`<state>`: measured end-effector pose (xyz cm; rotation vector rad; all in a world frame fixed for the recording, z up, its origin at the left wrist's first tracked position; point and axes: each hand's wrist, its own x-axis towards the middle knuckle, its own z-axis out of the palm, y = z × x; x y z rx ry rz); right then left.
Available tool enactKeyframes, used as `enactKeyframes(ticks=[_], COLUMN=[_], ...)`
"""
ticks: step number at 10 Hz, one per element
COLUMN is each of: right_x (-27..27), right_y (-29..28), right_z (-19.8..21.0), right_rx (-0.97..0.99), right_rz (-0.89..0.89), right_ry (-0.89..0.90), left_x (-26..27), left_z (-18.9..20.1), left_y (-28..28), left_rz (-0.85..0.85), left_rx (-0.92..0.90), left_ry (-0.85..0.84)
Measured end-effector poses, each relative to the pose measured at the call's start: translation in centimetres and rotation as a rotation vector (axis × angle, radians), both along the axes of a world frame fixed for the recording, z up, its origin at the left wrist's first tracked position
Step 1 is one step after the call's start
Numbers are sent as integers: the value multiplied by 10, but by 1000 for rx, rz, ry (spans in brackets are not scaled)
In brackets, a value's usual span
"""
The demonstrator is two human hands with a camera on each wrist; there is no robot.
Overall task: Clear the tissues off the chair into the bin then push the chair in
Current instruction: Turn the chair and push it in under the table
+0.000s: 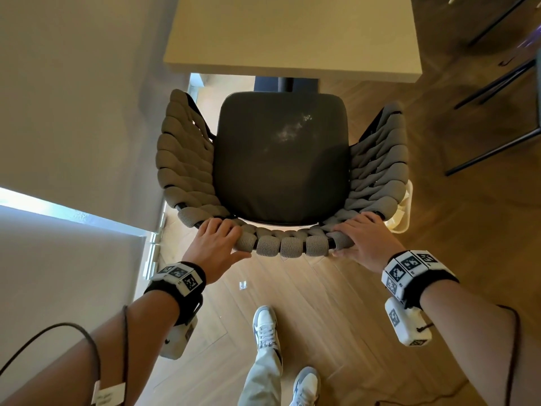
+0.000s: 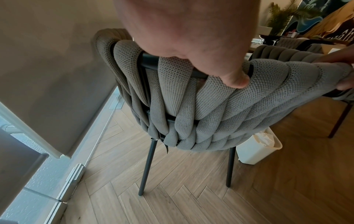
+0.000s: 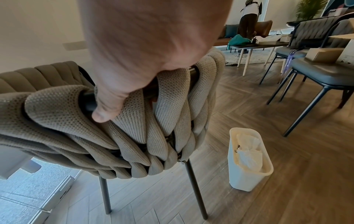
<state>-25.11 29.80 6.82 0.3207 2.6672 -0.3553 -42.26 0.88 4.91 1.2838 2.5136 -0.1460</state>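
Note:
The chair (image 1: 281, 159) has a dark seat cushion and a woven grey backrest (image 2: 220, 106) and stands in front of the table (image 1: 292, 33). No tissue lies on the seat. My left hand (image 1: 218, 244) grips the top rail of the backrest at its left end, thumb behind (image 2: 237, 80). At the right end my right hand (image 1: 363, 238) grips the same rail (image 3: 107, 106). The white bin (image 3: 247, 177) stands on the floor to the right of the chair, with crumpled tissues (image 3: 249, 153) inside it.
A wall and a window blind (image 1: 73, 112) run close along the chair's left side. Other chairs (image 3: 316, 69) stand to the right. My feet (image 1: 266, 326) are behind the chair on the wooden floor. A person (image 3: 249, 18) stands far off in the room.

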Motion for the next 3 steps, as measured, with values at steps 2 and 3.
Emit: enactKeyframes(ticks=[2,3], right_x=[-13,-14], right_y=[-8,-23], right_z=[11,20], right_rx=[-11,-60], right_rz=[-56,-127], right_ry=[-31,1], left_x=[0,13], left_z=[21,37], left_y=[6,-4], left_rz=[38,132], left_rx=[-44,-5], left_ry=[-56,-69])
